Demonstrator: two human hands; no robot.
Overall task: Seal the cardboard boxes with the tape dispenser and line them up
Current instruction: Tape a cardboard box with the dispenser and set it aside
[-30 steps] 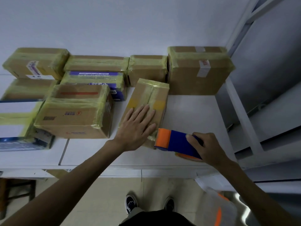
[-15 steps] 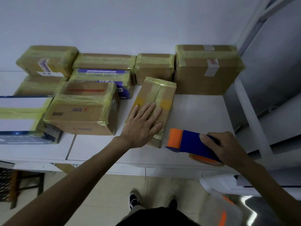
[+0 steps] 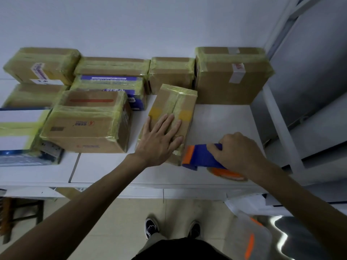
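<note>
The blue-and-orange tape dispenser (image 3: pixel 201 156) has closed in on the narrow cardboard box (image 3: pixel 174 102), its orange nose now touching the box's near right corner. The white bench (image 3: pixel 216 124) carries 1 tall taped box (image 3: pixel 231 79) at the back right and other taped boxes (image 3: pixel 86 128) to the left. The narrow cardboard box lies angled mid-bench. The left hand (image 3: pixel 159 143) presses flat on it, fingers spread; the right hand (image 3: pixel 238 152) wraps its fingers round the dispenser.
</note>
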